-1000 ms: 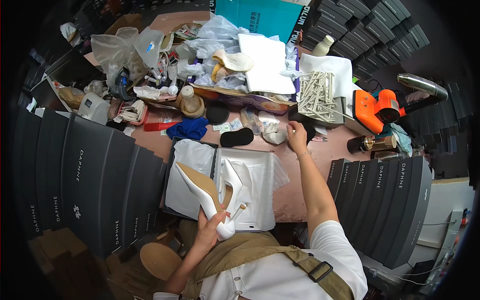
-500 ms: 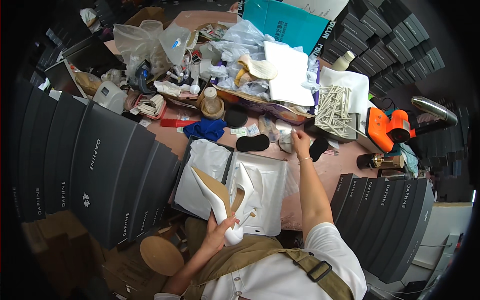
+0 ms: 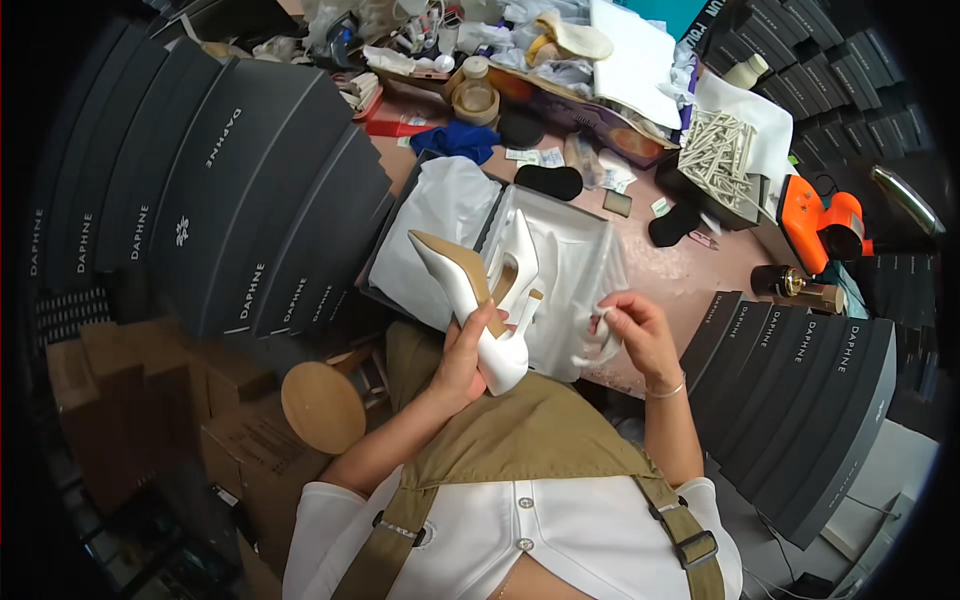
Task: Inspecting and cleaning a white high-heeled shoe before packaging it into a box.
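My left hand (image 3: 462, 362) grips a white high-heeled shoe (image 3: 505, 360) near its heel end, with the tan sole turned up and the toe pointing away to the left. Just beyond it, a second white high heel (image 3: 519, 240) shows over the open shoebox (image 3: 565, 300); whether it rests on the box cannot be told. White tissue paper (image 3: 445, 195) fills the box's left half. At the box's right edge, my right hand (image 3: 642, 340) pinches a crumpled whitish cloth (image 3: 598, 348), apart from the shoe.
Stacked dark shoeboxes stand left (image 3: 250, 190) and right (image 3: 790, 390). On the pink table (image 3: 655, 265) lie black pads (image 3: 549, 181) and a blue cloth (image 3: 455, 142). Behind are a box of white sticks (image 3: 715, 155), an orange device (image 3: 820, 220) and a round wooden stool (image 3: 323, 408).
My right hand has come back from the far side of the table with the whitish cloth, now beside the shoebox. The left hand keeps its hold on the shoe. The view has shifted.
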Tool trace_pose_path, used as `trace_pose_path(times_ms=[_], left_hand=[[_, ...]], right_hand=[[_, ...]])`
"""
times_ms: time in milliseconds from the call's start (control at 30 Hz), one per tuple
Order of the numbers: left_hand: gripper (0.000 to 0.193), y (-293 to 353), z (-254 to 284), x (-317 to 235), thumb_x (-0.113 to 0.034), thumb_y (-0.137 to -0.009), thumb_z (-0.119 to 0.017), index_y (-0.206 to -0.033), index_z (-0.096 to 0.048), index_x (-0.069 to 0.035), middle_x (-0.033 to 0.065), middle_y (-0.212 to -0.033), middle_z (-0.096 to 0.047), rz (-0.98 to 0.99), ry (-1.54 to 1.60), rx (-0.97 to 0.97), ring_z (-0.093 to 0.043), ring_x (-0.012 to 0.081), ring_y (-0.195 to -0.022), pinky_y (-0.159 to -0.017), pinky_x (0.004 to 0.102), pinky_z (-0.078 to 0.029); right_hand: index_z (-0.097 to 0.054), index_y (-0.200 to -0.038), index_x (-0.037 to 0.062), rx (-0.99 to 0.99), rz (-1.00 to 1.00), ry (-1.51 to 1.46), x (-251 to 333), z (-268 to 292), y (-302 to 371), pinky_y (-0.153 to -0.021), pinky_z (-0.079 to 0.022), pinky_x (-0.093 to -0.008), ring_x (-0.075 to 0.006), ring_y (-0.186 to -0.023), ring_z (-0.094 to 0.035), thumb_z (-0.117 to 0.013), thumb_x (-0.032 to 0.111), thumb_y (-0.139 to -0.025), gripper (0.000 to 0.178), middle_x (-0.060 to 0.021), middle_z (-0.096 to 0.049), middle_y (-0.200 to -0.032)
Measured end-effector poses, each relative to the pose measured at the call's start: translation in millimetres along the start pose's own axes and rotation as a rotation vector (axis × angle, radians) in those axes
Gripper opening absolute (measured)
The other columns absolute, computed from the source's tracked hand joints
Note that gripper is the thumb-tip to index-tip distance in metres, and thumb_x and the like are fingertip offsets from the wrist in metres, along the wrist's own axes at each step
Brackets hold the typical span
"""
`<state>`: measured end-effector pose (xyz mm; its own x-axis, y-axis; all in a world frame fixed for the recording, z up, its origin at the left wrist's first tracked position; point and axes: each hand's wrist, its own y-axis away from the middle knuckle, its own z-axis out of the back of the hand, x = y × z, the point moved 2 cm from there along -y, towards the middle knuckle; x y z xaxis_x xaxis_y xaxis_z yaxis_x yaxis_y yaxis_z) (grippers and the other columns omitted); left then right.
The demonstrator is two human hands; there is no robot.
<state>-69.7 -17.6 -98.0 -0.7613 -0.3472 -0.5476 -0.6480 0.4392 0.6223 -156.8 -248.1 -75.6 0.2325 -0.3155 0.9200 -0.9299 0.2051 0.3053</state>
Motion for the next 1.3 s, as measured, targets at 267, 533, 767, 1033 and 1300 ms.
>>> trace_pose_path(times_ms=[267, 533, 767, 1033, 1300], left_hand=[[0.046, 22, 12, 5, -0.041, -0.086, -0.062, -0.111, -0.048, -0.005, 0.0087, -0.097, -0.055, 0.022, 0.040, 0.036, -0.058, 0.0190, -0.083, -0.072, 0.0362, -0.052], [0.042, 37, 6, -2, -0.040, -0.088, -0.060, -0.104, -0.053, -0.002, 0.0106, -0.089, -0.057, -0.060, -0.137, 0.077, -0.058, 0.0163, -0.080, -0.072, 0.0292, -0.049], [0.039, 36, 13, 3, -0.037, -0.088, -0.060, -0.103, -0.052, -0.002, 0.0100, -0.085, -0.057, -0.064, -0.143, 0.008, -0.058, 0.0153, -0.079, -0.070, 0.0285, -0.049], [0.039, 42, 11, -2, -0.035, -0.086, -0.062, -0.103, -0.052, -0.001, 0.0101, -0.083, -0.057, -0.084, -0.172, 0.046, -0.059, 0.0151, -0.076, -0.067, 0.0292, -0.050], [0.041, 46, 11, -7, -0.034, -0.083, -0.065, -0.104, -0.052, 0.000, 0.0104, -0.082, -0.059, -0.101, -0.201, -0.007, -0.059, 0.0151, -0.074, -0.067, 0.0285, -0.050]], right_hand=[[-0.066, -0.095, 0.0016, 0.199, 0.119, 0.338, 1, -76, 57, -0.065, -0.048, -0.0247, -0.0122, -0.076, -0.060, -0.065, 0.003, -0.085, 0.011, -0.0073, -0.062, -0.087], [-0.066, -0.097, 0.0037, 0.171, 0.689, 0.634, 9, -101, 45, -0.062, -0.049, -0.0298, -0.0210, -0.072, -0.061, -0.071, 0.000, -0.074, 0.024, -0.0066, -0.061, -0.084], [-0.067, -0.103, 0.0078, 0.234, 0.608, 0.851, 0, -117, 46, -0.061, -0.049, -0.0311, -0.0203, -0.077, -0.060, -0.072, 0.002, -0.071, 0.034, -0.0047, -0.058, -0.089], [-0.066, -0.098, 0.0050, 0.266, 0.666, 0.789, -10, -112, 57, -0.060, -0.051, -0.0320, -0.0212, -0.074, -0.061, -0.070, 0.002, -0.072, 0.027, -0.0059, -0.060, -0.087], [-0.065, -0.096, 0.0048, 0.278, 0.660, 0.839, -15, -109, 60, -0.059, -0.050, -0.0313, -0.0216, -0.073, -0.061, -0.070, 0.003, -0.069, 0.028, -0.0066, -0.059, -0.086]])
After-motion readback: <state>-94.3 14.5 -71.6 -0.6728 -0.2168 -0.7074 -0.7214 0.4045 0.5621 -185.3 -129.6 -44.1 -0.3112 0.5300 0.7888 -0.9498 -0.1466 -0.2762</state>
